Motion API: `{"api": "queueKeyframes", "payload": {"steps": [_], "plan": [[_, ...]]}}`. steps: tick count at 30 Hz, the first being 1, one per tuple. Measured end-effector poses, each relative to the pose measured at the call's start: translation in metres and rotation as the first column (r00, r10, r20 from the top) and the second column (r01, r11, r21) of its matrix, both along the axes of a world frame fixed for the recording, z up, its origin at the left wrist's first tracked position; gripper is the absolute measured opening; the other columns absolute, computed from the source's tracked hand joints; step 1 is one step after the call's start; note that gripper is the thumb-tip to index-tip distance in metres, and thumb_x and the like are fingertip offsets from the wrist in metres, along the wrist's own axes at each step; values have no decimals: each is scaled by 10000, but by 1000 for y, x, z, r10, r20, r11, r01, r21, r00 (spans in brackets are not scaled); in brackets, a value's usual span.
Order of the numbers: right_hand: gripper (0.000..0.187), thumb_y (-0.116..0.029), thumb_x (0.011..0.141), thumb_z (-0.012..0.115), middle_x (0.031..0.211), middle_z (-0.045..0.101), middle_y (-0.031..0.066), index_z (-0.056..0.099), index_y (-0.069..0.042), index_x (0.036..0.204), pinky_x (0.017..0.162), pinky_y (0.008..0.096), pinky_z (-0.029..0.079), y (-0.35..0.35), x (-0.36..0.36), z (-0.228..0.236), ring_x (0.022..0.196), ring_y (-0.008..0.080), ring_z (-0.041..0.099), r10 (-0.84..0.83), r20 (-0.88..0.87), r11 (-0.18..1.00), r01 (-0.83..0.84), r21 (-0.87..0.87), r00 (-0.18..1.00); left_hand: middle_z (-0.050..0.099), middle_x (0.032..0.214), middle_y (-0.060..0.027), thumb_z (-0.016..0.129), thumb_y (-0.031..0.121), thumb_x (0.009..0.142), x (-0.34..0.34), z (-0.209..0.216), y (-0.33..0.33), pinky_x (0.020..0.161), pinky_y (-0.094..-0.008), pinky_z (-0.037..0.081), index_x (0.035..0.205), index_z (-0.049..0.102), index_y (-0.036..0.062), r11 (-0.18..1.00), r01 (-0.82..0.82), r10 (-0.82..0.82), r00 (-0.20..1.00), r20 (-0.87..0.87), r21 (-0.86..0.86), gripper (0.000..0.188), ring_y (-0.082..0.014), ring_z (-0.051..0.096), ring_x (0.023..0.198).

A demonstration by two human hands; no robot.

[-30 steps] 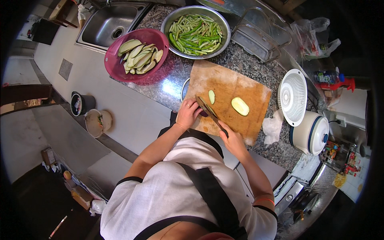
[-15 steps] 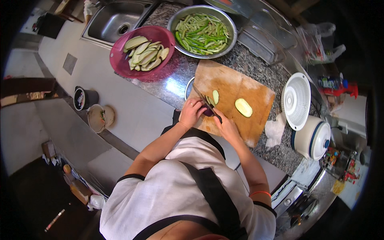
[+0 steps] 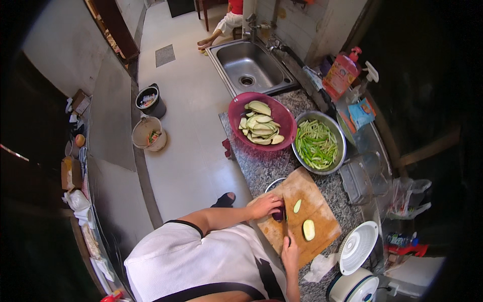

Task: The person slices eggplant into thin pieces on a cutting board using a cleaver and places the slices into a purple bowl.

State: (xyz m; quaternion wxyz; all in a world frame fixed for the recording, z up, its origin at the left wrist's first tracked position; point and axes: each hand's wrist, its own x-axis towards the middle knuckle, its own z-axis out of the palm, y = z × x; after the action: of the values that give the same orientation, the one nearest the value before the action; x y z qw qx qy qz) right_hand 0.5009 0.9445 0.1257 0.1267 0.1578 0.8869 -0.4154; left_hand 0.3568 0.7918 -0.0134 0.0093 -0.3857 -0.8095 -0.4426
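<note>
On the wooden cutting board [image 3: 322, 216] my left hand [image 3: 267, 205] presses down a dark purple eggplant piece [image 3: 278, 215], its fingers curled over it. My right hand [image 3: 290, 251] grips a knife [image 3: 285, 221] by its black handle. The blade stands against the eggplant, close to my left fingertips. To the right of the blade lie a thin narrow eggplant slice [image 3: 297, 206] and a wider pale oval one [image 3: 308, 230]. Part of the eggplant is hidden under my fingers.
A pink basin [image 3: 236, 120] of eggplant slices and a steel bowl [image 3: 343, 151] of green strips stand beyond the board. A sink [image 3: 216, 53] lies farther back. Right are a white colander [image 3: 358, 246] and a rice cooker [image 3: 354, 289]. A person's legs [image 3: 224, 27] show at the back.
The view has swung to the left, bringing the whole sink, a soap bottle and a seated person into sight. Both hands stay at the eggplant with the knife.
</note>
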Motion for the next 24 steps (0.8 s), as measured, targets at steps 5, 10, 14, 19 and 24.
{"api": "queueKeyframes", "payload": {"steps": [5,10,14,19,24], "plan": [[369,-205,920,470,1173,562,215,505,-42,1249,907,407,426,2,20,-8,1105,368,527,0,-66,999,2,39,998,531,1042,-91,602,231,815,4,2,2,840,-385,442,1011,542,90,1000,3,-3,1000,13,10,249,-304,505,976],[365,-173,919,487,1167,569,211,493,-32,1256,927,391,423,2,31,-34,1097,354,540,-16,-161,999,23,37,987,588,970,-95,587,107,802,7,-4,2,772,-344,484,1010,546,50,951,75,-188,910,370,299,220,-241,568,897],[377,-251,914,507,1034,604,227,484,-149,1276,762,445,466,-3,21,-20,954,420,564,-111,6,994,111,-1,994,587,1024,-130,651,114,765,2,11,-2,830,-391,439,1007,582,59,999,-24,21,997,72,42,257,-338,540,948],[373,-214,909,525,1057,605,208,490,-116,1267,785,410,462,-2,32,-11,940,394,578,-157,22,988,157,-4,987,586,1039,-120,692,90,731,-1,15,4,847,-389,434,983,580,38,999,-41,39,998,45,34,281,-319,543,966],[415,-290,901,535,904,623,237,465,-148,1285,667,474,475,1,31,-16,777,432,592,-133,-35,991,134,10,990,580,1043,-117,693,82,724,-3,15,4,851,-383,438,979,589,33,999,-41,42,998,38,-18,279,-325,537,974]]}}
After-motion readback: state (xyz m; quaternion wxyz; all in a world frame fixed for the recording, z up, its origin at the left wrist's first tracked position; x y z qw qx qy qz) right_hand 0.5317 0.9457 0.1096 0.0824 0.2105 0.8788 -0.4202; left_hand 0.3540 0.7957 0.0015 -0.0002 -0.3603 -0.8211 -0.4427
